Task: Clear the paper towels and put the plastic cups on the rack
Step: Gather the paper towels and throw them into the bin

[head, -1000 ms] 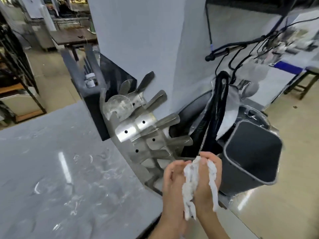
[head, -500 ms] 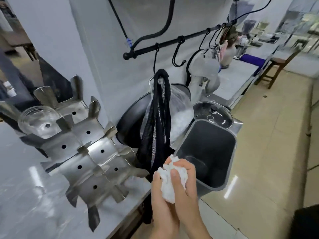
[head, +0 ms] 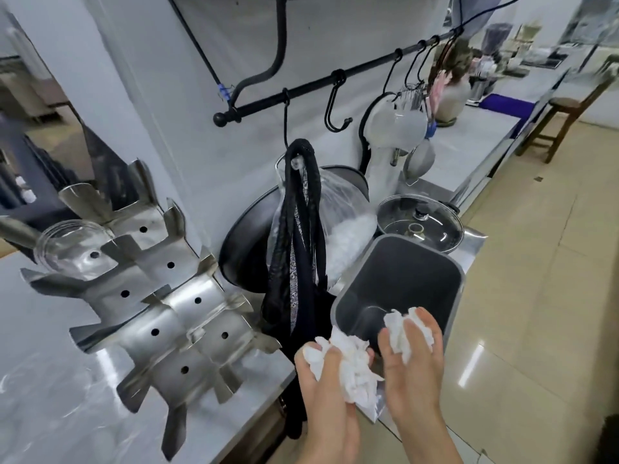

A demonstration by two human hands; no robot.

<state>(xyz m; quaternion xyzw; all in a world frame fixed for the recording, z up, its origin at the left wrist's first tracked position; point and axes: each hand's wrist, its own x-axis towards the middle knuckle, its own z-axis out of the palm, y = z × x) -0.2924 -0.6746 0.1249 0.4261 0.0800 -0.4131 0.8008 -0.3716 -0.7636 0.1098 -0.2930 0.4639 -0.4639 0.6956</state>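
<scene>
Over the grey bin (head: 445, 283), both hands clench paper-towel wads: left hand (head: 330, 380) w/ bigger wad (head: 351, 366) at near rim, right hand (head: 413, 360) w/ smaller wad (head: 397, 329) above opening, ready to drop.

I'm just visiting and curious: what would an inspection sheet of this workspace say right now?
Surface: grey marbled counter, bare in front.
Job's things: clear plastic cup on the steel rack; crumpled paper towels in both hands, at the near rim of the grey bin.
Clutter: dark pan, lidded pot, black bag on a hook.
Grippers: left hand clutches a wad; right hand clutches another.
Cables: black cable on the wall.
Surroundings: hook rail, wooden stool, tiled floor.
</scene>
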